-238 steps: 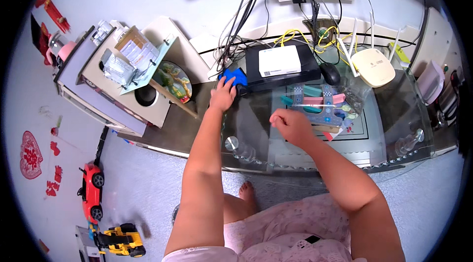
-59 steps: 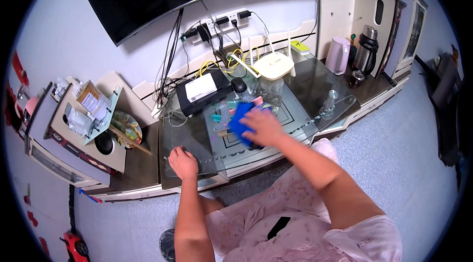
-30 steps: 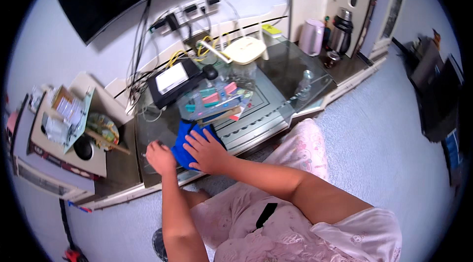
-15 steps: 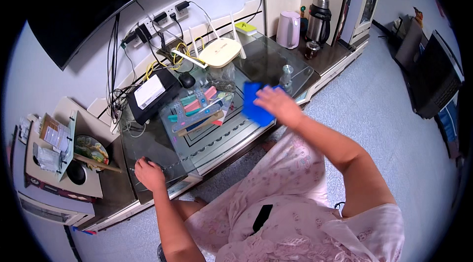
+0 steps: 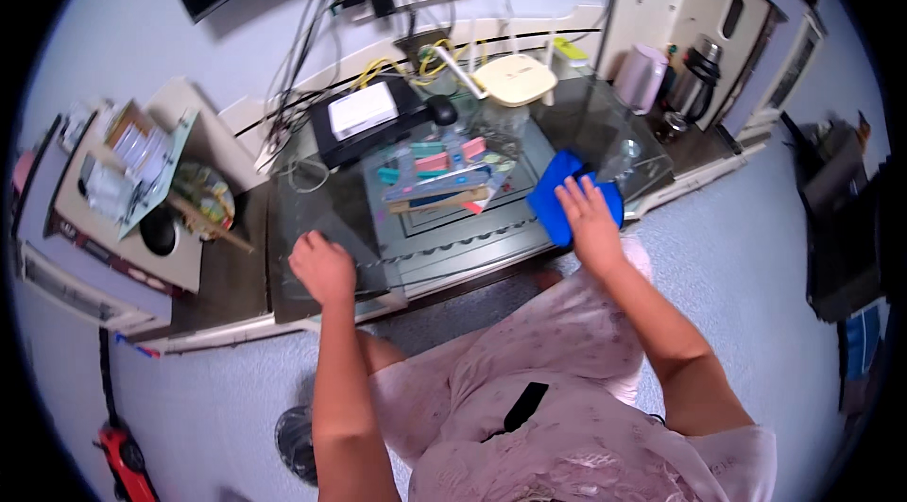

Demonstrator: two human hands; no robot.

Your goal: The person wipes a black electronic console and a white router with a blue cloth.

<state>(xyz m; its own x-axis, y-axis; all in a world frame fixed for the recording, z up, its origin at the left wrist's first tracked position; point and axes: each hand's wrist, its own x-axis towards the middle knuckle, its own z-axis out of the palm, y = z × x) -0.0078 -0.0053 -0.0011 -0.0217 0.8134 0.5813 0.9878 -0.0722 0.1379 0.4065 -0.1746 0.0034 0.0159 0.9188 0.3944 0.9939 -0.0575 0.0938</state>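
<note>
My right hand [image 5: 588,216] presses flat on a blue cloth [image 5: 558,193] lying on the right part of the glass table top [image 5: 605,129], fingers spread over it. My left hand [image 5: 322,266] is a loose fist resting on the glass near the table's front left edge, with nothing seen in it. Between the hands, in the middle of the table, sits a clear tray [image 5: 444,170] with several pink and teal items.
Behind the tray are a black box with a white label [image 5: 364,115], a black mouse [image 5: 441,109], a white router [image 5: 515,79] and tangled cables. A pink kettle [image 5: 640,77] and dark flask [image 5: 693,91] stand far right. A cluttered low shelf [image 5: 123,190] is left; a red toy car [image 5: 123,459] on the floor.
My right hand has carried the blue cloth from the table's front left across to its right side. My left hand has stayed near the front left edge.
</note>
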